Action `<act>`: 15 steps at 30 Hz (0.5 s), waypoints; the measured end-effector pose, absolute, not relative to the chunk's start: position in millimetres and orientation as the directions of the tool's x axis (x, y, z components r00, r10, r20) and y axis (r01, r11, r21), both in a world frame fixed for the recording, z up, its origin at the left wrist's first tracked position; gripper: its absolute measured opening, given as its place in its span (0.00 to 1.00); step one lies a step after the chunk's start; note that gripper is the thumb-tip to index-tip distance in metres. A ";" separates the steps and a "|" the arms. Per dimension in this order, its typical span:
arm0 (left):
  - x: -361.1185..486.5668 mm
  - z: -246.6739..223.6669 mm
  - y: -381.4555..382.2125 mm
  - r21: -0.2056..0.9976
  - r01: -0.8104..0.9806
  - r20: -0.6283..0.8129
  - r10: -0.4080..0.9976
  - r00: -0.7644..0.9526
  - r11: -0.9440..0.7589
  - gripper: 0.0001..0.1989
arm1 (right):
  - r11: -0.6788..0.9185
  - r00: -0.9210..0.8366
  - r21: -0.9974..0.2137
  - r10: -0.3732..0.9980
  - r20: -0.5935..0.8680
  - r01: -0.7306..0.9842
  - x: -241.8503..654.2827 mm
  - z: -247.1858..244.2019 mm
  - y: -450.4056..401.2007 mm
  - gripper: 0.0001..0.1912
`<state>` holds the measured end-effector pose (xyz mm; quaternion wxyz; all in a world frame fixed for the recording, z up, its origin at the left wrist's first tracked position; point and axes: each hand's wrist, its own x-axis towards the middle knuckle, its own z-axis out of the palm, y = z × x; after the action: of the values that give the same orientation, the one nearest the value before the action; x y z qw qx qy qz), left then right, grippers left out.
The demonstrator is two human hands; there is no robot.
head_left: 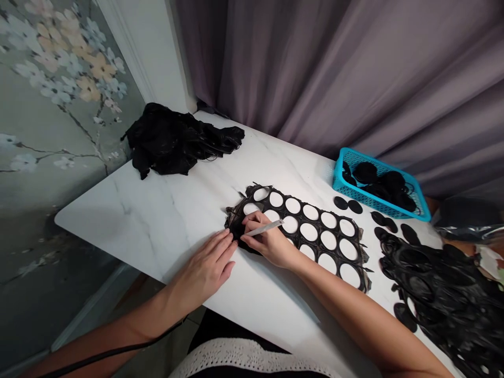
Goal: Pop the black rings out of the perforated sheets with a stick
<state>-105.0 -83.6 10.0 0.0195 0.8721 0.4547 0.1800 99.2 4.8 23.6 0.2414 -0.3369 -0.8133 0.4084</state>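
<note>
Black, crumpled material (169, 142) lay heaped at the left on the white marbled table (142, 215). Nearer the person, the left hand (210, 262) rested flat, fingers extended and close together, their tips at the near left edge of a black sheet with rows of round holes (300, 219). This sheet lay mid-table; over its left end, the right hand (268, 239) had its fingers clamped on a thin pale tool (268, 227). Further right stood a blue lattice basket (372, 200) partly filled with black discs (366, 172), some in stacks. Loose black discs (355, 207) lay just beside its near side, and nearer the table's right end spread a dark pile (444, 283) of similar holed sheets.
</note>
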 end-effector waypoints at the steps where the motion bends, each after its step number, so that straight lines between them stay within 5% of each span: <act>1: -104.8 10.1 -83.6 0.199 0.786 0.296 0.800 0.522 -0.586 0.17 | 0.440 -0.655 -0.826 0.746 0.119 0.351 99.0 23.4 4.7 0.07; 15: -105.1 9.2 -83.1 0.202 0.779 0.289 0.796 0.532 -0.594 0.17 | 0.435 -0.640 -0.827 0.758 0.123 0.356 97.3 20.8 3.8 0.07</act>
<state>-105.1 -83.1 9.2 0.0243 0.8749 0.4500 0.1776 97.3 3.8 20.8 0.2481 -0.3439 -0.8098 0.4054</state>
